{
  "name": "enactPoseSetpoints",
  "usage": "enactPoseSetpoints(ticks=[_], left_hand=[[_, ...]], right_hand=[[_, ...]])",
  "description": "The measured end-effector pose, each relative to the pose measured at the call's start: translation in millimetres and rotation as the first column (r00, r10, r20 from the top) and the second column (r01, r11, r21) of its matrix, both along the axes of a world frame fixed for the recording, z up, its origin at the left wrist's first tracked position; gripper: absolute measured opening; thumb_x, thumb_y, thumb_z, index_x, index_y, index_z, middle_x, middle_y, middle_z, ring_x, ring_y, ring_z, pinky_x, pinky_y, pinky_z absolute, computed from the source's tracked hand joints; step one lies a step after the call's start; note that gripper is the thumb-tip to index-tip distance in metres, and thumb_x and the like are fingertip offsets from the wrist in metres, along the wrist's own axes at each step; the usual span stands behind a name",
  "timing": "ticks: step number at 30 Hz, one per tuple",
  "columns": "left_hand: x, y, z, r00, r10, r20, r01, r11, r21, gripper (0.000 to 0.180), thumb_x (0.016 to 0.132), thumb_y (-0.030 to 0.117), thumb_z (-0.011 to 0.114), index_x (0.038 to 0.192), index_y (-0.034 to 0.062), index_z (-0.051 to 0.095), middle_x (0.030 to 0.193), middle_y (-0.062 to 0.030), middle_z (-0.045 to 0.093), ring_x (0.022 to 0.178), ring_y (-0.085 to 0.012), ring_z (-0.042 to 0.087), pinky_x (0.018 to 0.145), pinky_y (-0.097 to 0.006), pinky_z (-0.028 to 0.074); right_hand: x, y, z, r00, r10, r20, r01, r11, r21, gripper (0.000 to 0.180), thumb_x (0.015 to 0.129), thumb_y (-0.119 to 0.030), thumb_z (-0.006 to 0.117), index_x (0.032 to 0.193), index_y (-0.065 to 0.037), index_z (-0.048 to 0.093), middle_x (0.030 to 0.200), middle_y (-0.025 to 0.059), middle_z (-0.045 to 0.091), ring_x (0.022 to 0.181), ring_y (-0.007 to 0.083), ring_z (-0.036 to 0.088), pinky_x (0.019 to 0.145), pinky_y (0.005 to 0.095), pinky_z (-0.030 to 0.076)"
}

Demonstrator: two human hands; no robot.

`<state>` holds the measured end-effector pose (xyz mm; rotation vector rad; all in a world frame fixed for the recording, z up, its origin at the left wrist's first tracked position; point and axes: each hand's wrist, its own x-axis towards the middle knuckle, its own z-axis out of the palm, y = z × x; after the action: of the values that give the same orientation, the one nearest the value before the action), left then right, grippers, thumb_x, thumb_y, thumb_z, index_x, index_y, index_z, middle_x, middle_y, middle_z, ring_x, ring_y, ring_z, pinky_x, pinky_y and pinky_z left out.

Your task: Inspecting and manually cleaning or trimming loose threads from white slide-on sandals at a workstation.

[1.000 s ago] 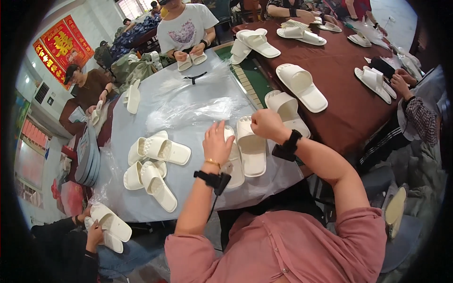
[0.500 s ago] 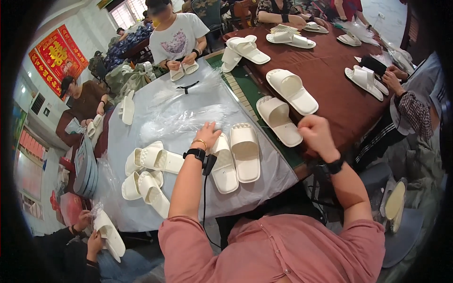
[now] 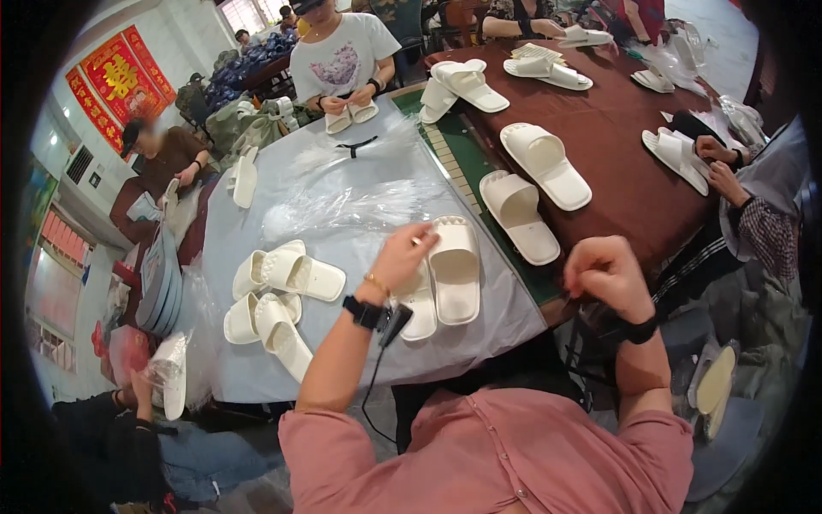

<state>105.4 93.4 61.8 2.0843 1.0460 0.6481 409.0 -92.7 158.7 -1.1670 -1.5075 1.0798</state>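
Note:
A pair of white slide slippers lies side by side in front of me on the covered table. My left hand (image 3: 404, 259) hangs over the left slipper (image 3: 419, 315), partly hiding it. Its fingers are drawn together beside the strap of the right slipper (image 3: 456, 295); whatever they pinch is too small to make out. Off the table's right corner, my right hand (image 3: 610, 276) is held up with curled fingers, slightly blurred, and any thing inside is hidden. The nearest thing to it is a white slipper (image 3: 521, 221) on the green strip, with another slipper (image 3: 548, 167) beyond.
More white slippers (image 3: 301, 272) lie overlapping at the left. Clear plastic bags (image 3: 342, 207) spread across the table's middle, with a black tie (image 3: 353, 146) behind. Co-workers handle slippers around both tables; one (image 3: 342, 60) stands opposite. A brown-covered table (image 3: 621, 146) adjoins at right.
My left hand has risen from the left slipper and its spread fingers have come together. My right hand has moved right, away from the slipper on the green strip. The whole view has shifted slightly.

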Motion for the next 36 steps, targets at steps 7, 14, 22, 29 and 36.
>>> enactPoseSetpoints(ticks=[7, 14, 22, 29, 36], left_hand=[[18.6, -122.2, 12.6, 0.937, -0.192, 0.29, 0.321, 0.802, -0.504, 0.023, 0.095, 0.021, 0.056, 0.107, 0.0037, 0.066, 0.08, 0.0019, 0.059, 0.065, -0.0042, 0.048, 0.056, -0.019, 0.039], [-0.5, -138.8, -12.1, 0.675, 0.457, 0.579, 0.084, 0.732, -0.676, 0.023, 0.097, 0.019, 0.054, 0.1, 0.0016, 0.069, 0.083, -0.0034, 0.062, 0.068, -0.01, 0.054, 0.061, -0.023, 0.044], [-22.9, -87.9, -37.4, 0.928, 0.319, 0.192, -0.344, 0.932, 0.113, 0.024, 0.092, 0.019, 0.057, 0.107, 0.0027, 0.067, 0.094, -0.0112, 0.061, 0.087, -0.0216, 0.057, 0.076, -0.031, 0.045], [-51.2, 1.9, -70.5, 0.905, 0.412, 0.11, -0.408, 0.762, 0.502, 0.036, 0.092, 0.028, 0.053, 0.115, 0.0004, 0.058, 0.107, -0.0208, 0.061, 0.097, -0.0341, 0.057, 0.086, -0.042, 0.045], [-56.8, -7.3, -66.6, 0.953, 0.283, -0.111, -0.266, 0.953, 0.145, 0.037, 0.092, 0.033, 0.052, 0.105, -0.0005, 0.063, 0.101, -0.0189, 0.064, 0.096, -0.0314, 0.06, 0.083, -0.038, 0.046]], right_hand=[[-73.5, 52.3, -67.1, 0.949, 0.204, -0.239, -0.229, 0.97, -0.085, 0.009, 0.078, -0.002, 0.055, 0.08, 0.002, 0.064, 0.078, 0.0061, 0.065, 0.069, 0.0097, 0.06, 0.063, 0.0234, 0.049], [-126.9, 40.4, -112.4, 0.851, 0.124, -0.51, -0.36, 0.845, -0.396, 0.03, 0.098, -0.023, 0.048, 0.117, 0.0, 0.055, 0.097, 0.007, 0.065, 0.084, 0.012, 0.062, 0.073, 0.025, 0.052], [-140.9, 22.8, -141.1, 0.87, 0.086, -0.486, -0.343, 0.813, -0.47, 0.024, 0.097, -0.022, 0.048, 0.091, -0.003, 0.062, 0.06, -0.0044, 0.044, 0.051, 0.0043, 0.036, 0.046, 0.0208, 0.029], [-146.5, 27.0, -153.6, 0.826, -0.122, -0.551, -0.335, 0.679, -0.653, 0.02, 0.093, -0.021, 0.051, 0.092, -0.004, 0.061, 0.06, -0.0021, 0.045, 0.048, 0.0072, 0.038, 0.044, 0.0223, 0.03], [-169.2, 70.4, -152.6, 0.798, -0.183, -0.574, -0.349, 0.637, -0.687, 0.016, 0.091, -0.015, 0.052, 0.097, -0.002, 0.059, 0.062, 0.0043, 0.055, 0.045, 0.0132, 0.048, 0.042, 0.027, 0.037]])
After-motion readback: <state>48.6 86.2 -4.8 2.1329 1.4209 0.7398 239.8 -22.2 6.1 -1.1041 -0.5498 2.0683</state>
